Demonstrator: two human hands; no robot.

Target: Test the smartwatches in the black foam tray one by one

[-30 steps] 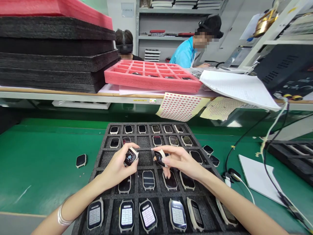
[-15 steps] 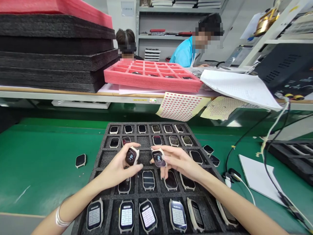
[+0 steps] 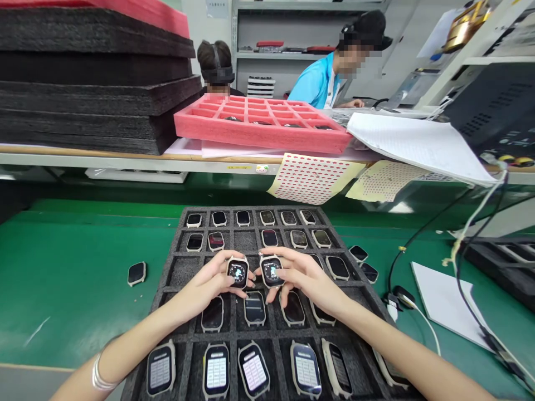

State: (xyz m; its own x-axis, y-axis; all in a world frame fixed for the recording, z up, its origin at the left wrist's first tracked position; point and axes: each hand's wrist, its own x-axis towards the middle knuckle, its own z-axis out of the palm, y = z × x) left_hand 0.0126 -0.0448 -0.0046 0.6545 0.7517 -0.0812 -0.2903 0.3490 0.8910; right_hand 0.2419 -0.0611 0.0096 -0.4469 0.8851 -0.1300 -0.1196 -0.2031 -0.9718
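Note:
Over the middle of a black foam tray point(image 3: 188, 334), my left hand point(image 3: 213, 274) holds a smartwatch without a strap point(image 3: 238, 273), its thumb at the lit screen's lower left. Close beside it my right hand point(image 3: 301, 274) grips a second strapless smartwatch point(image 3: 271, 269), with the thumb on its glowing face. Both screens face up toward me and show a similar picture. Compartments around them hold several more watch bodies; in the front row, a watch point(image 3: 216, 368) shows a white grid on its screen, while the back rows are dark.
A lone watch point(image 3: 137, 273) lies on the green mat left of the tray; two more point(image 3: 358, 254) lie right. Cables point(image 3: 393, 273) and white paper point(image 3: 449, 301) are farther right. Above, a shelf bears a red foam tray point(image 3: 259, 136) and stacked black foam point(image 3: 83, 100). Two people are beyond.
My left hand has turned its watch face-up and brought it right, closer to the other. Both screens look brighter now. My right hand stays in nearly the same place.

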